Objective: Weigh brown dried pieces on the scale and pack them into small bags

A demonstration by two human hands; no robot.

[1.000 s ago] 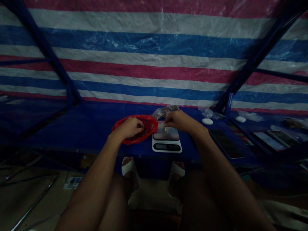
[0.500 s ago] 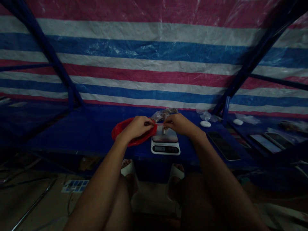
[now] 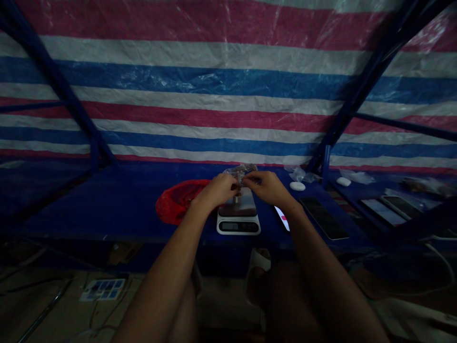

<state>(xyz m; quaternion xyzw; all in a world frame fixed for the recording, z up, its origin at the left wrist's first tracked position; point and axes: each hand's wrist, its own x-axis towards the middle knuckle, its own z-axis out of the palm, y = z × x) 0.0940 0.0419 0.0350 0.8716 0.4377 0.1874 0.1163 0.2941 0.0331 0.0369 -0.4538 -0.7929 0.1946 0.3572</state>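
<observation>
A small white kitchen scale [image 3: 238, 218] stands on the blue table [image 3: 124, 200], with a small upright container [image 3: 237, 197] on its platform. My left hand [image 3: 218, 189] and my right hand [image 3: 264, 186] meet above the platform, both with fingers pinched together right at the container. What the fingers hold is too small and dark to name. A red plastic bag [image 3: 176, 205] lies open just left of the scale. A clear plastic bag [image 3: 242, 170] with dark contents sits behind the hands.
Several phones [image 3: 323, 217] lie on the table to the right, one with a lit screen [image 3: 282, 218] beside my right wrist. Two white round pieces [image 3: 297, 186] rest near a blue post. A striped tarp hangs behind. My sandalled feet [image 3: 257, 267] show under the table.
My left hand has left the red bag and moved right to the container on the scale, meeting my right hand. The view has shifted slightly, and the lit phone screen has come into sight.
</observation>
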